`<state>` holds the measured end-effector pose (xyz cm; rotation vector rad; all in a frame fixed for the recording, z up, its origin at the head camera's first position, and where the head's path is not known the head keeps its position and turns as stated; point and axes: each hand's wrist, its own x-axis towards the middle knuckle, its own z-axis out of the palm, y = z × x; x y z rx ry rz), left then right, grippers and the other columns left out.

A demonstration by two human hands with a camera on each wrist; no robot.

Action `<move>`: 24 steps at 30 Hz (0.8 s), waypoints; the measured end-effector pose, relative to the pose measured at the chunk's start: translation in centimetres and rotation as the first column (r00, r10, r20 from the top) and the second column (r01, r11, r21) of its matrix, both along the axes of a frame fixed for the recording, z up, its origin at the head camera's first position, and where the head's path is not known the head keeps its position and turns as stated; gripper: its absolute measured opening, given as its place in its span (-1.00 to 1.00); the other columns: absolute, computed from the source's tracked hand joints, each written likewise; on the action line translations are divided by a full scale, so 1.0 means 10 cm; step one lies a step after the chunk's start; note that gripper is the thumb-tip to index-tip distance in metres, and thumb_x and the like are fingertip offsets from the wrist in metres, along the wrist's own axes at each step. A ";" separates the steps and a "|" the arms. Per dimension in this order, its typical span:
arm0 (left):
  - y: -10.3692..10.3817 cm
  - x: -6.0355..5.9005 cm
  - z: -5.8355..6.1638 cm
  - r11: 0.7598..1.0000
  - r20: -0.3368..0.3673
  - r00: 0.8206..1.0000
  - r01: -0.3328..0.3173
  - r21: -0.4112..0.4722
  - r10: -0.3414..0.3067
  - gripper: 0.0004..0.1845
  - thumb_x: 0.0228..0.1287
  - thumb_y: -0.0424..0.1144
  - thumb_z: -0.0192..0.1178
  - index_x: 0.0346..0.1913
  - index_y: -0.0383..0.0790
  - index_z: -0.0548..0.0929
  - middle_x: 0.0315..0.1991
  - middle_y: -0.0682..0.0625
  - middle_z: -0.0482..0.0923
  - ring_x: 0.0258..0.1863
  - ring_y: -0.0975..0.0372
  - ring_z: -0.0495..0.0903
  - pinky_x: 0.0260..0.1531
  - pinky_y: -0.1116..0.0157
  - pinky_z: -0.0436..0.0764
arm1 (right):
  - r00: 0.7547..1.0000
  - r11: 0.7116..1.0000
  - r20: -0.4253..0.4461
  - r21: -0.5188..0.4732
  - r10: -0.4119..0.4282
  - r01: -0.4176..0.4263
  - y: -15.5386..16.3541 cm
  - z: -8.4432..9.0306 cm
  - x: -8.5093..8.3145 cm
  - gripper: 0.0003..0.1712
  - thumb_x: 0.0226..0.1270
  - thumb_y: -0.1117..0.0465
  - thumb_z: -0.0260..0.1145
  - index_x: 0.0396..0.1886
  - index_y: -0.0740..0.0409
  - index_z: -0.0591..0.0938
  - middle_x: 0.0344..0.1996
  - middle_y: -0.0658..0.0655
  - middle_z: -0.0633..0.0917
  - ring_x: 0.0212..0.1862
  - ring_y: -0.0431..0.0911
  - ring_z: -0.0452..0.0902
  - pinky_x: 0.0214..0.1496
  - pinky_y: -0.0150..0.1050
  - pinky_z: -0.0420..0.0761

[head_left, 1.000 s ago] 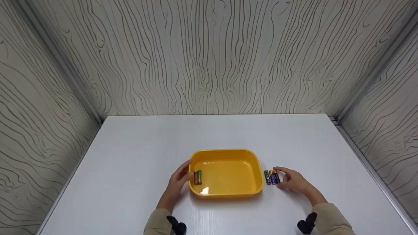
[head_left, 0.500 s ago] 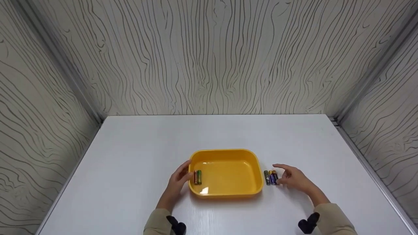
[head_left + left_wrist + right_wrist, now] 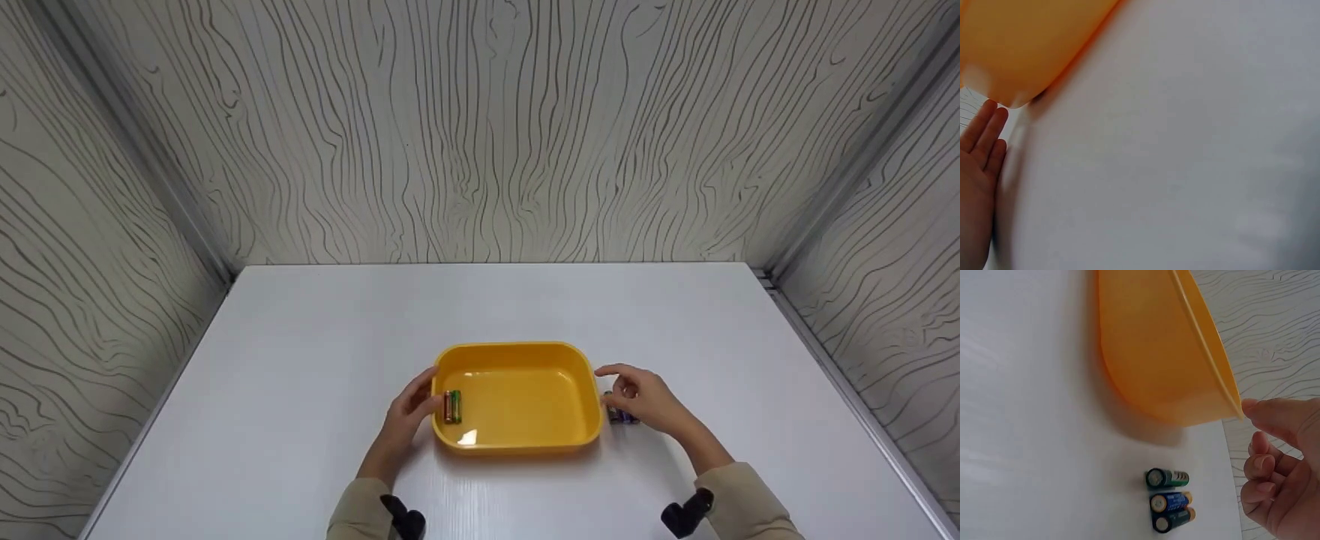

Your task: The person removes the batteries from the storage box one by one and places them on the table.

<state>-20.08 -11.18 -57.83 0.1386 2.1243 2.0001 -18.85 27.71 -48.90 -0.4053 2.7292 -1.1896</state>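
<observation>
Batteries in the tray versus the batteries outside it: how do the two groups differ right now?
The batteries in the tray are two, lying on the floor of the yellow tray at its left end, beside the left hand. The batteries outside are three, lying on the white table off the tray's right side, under the right hand. Both groups lie flat, side by side; neither is held.

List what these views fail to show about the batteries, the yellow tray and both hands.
- Head view: the right hand covers most of the loose batteries; their count shows only in the right wrist view.
- Head view: labels on the batteries in the tray are too small.
- Left wrist view: the left hand is cut off by the edge; the yellow tray is blurred.
</observation>
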 end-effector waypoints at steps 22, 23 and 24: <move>0.02 -0.01 0.01 1.000 -0.014 1.000 -0.025 -0.019 0.025 -0.39 0.35 0.00 0.14 0.42 0.01 0.31 0.48 -0.07 0.24 0.47 0.01 0.23 0.51 -0.03 0.17 | 0.991 0.988 0.005 -0.084 0.134 -0.133 -0.73 -0.01 -0.09 -0.59 0.30 0.24 0.30 0.09 0.35 0.56 -0.48 0.17 0.59 -0.49 -0.36 0.30 -0.44 -0.53 0.38; 0.02 0.00 0.02 1.000 -0.023 0.999 -0.023 -0.021 0.022 -0.39 0.36 0.00 0.13 0.43 0.00 0.30 0.48 -0.08 0.23 0.48 0.00 0.22 0.50 -0.03 0.17 | 0.991 0.987 0.014 -0.086 0.137 -0.135 -0.76 -0.01 -0.09 -0.58 0.30 0.22 0.31 0.09 0.35 0.56 -0.49 0.16 0.59 -0.50 -0.36 0.30 -0.45 -0.53 0.38; 0.03 0.00 0.03 0.999 -0.024 0.999 -0.022 -0.024 0.022 -0.39 0.36 0.00 0.13 0.43 0.00 0.30 0.49 -0.07 0.23 0.48 0.01 0.22 0.50 -0.03 0.17 | 0.990 0.987 0.022 -0.087 0.138 -0.136 -0.79 -0.03 -0.09 -0.59 0.29 0.23 0.31 0.08 0.34 0.56 -0.49 0.15 0.59 -0.50 -0.35 0.30 -0.45 -0.53 0.37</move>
